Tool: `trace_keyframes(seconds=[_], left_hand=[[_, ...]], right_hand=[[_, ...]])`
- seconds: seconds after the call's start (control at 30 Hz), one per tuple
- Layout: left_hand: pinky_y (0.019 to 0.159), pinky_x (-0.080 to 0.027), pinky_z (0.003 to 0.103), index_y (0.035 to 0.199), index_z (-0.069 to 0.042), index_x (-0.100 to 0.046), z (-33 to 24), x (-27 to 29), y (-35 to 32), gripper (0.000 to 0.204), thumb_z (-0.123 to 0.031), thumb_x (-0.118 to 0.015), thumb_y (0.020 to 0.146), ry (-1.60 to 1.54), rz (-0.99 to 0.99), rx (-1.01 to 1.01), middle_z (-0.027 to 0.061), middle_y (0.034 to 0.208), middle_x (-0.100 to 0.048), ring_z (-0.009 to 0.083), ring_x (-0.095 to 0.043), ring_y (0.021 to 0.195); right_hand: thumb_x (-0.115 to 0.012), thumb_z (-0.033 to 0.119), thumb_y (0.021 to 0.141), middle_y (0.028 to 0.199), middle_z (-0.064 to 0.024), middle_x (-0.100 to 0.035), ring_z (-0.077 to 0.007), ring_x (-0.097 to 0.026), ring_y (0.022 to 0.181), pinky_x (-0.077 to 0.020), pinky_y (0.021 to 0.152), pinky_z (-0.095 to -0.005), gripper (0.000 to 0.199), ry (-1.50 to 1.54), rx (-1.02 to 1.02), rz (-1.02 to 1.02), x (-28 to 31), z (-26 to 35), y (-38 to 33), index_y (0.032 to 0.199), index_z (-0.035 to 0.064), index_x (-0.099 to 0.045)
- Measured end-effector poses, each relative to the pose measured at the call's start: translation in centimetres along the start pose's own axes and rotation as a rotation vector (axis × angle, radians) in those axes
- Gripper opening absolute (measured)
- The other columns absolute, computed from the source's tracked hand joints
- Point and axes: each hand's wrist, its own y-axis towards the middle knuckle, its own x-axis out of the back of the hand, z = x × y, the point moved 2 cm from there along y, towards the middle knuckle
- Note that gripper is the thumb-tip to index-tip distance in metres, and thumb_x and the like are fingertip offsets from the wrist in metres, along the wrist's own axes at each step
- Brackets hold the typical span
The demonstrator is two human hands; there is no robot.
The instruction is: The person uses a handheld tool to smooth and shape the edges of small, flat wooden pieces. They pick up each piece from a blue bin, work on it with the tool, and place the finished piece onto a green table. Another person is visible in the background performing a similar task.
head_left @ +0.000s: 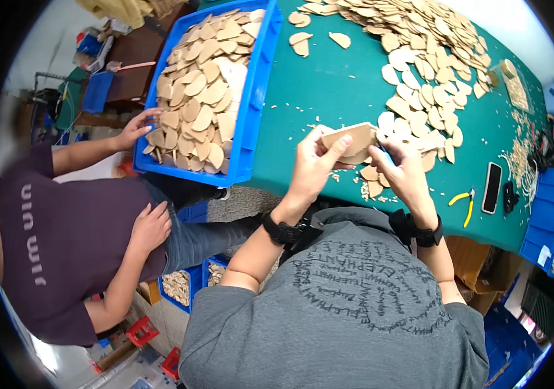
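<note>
My left hand [314, 162] is closed on a flat tan wooden piece [349, 139] with a rounded lower edge, held above the front of the green table. Close to its right end, the fingers of my right hand [405, 170] are closed round a small tool with a blue handle [387, 155]. Most of that tool is hidden by the fingers, so its kind does not show. Right beyond my hands lies a spread of similar half-round wooden pieces [425, 91]. A few more pieces [373, 181] and small wood chips lie on the table under my hands.
A blue crate [256, 97] full of wooden pieces stands at the left, with a co-worker's hand [138, 126] at its rim. Yellow-handled pliers [463, 204], a phone [492, 188] and a clear jar [515, 87] are on the green table [309, 84]. A blue bin [539, 227] stands far right.
</note>
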Motion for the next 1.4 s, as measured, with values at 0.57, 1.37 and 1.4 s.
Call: trace_keyframes(seconds=[0.57, 1.37, 1.4], left_hand=[[0.061, -0.057, 0.024, 0.091, -0.001, -0.054, 0.0, -1.1, 0.7, 0.020, -0.018, -0.063, 0.090, 0.090, 0.064, -0.019, 0.0082, 0.086, -0.064, 0.0120, -0.065, 0.075], [0.060, -0.058, 0.027, 0.093, 0.000, -0.055, 0.6, -1.8, 0.6, 0.021, -0.018, -0.064, 0.090, 0.059, 0.077, 0.026, 0.0099, 0.088, -0.063, 0.0145, -0.065, 0.073], [0.060, -0.058, 0.027, 0.093, 0.000, -0.054, 0.7, -1.8, 0.6, 0.021, -0.019, -0.064, 0.090, 0.053, 0.073, 0.027, 0.0101, 0.089, -0.063, 0.0147, -0.065, 0.073]], right_hand=[[-0.064, 0.022, 0.088, 0.066, 0.0009, -0.054, -0.0048, -0.045, 0.058, -0.0361, 0.052, -0.0221, 0.023, -0.030, 0.065, -0.040, 1.5, 0.7, -0.2, 0.094, -0.0006, -0.064], [-0.062, 0.014, 0.084, 0.069, -0.0018, -0.060, -0.0069, -0.053, 0.061, -0.0415, 0.056, -0.0224, 0.017, -0.068, 0.018, -0.043, 2.3, 0.2, -0.5, 0.092, -0.0007, -0.066], [-0.063, 0.014, 0.084, 0.069, -0.0018, -0.060, -0.0071, -0.053, 0.061, -0.0417, 0.056, -0.0225, 0.018, -0.068, -0.031, -0.023, 2.3, 0.1, -0.6, 0.093, -0.0010, -0.065]])
